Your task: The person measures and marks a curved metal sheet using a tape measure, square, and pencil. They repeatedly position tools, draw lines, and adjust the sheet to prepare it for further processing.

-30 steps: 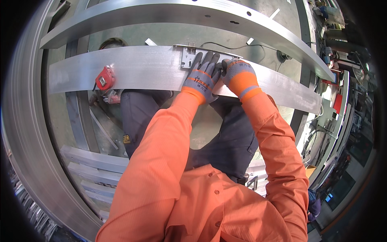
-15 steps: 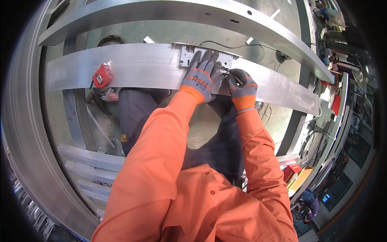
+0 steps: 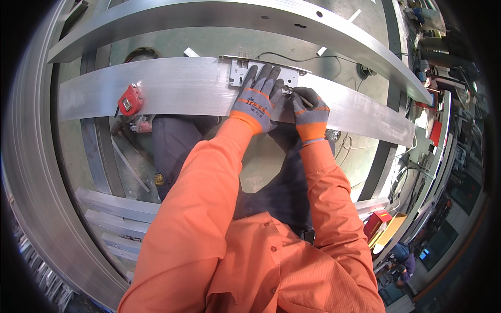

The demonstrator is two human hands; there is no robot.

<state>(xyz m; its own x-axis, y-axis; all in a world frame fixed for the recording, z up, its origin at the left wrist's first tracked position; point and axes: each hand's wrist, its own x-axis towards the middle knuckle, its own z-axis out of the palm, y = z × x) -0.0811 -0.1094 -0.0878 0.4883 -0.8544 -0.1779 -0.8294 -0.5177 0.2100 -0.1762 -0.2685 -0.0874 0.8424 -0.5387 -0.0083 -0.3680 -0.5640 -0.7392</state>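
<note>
Gray-and-orange work gloves cover both hands. My left hand lies flat, fingers stretched, across a pale metal plate with cut-outs, pressing it against a wide brushed-metal bar. Part of the plate is hidden under those fingers. Just right of it, my right hand is closed in a pinch around a thin pencil-like marking tool. The tool's tip end is near the plate's lower right edge, beside a small shiny metal piece. On the bar's left part rests a red tape measure.
A second long metal beam with holes runs across beyond the bar. Dark cable lies on the floor between them. Stacked metal profiles lie at lower left. A red-and-yellow box stands at right, and another person is farther off.
The right hand has shifted slightly left and tilted, so the thin tool now points more toward the plate's lower edge. The left hand stays flat on the plate.
</note>
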